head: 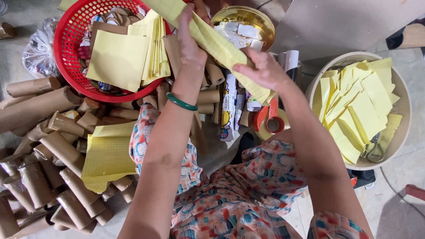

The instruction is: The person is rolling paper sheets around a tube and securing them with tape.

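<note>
**Hidden, cut off and unclear**

The folded yellow paper strip (212, 42) runs out past the top edge, so its far end is unseen. The left hand (191, 48) covers part of that strip, and its fingertips are lost at the frame's top. The red basket (66, 53) is clipped at the top too; yellow sheets (117, 59) bury most of what lies in it. In the pale round tub (400, 95), scissors (374, 150) show only their handles under yellow paper. The cardboard tubes (40, 106) continue beyond the left and bottom edges. The small items in the gold tin (265, 26) are too small to tell.
</note>
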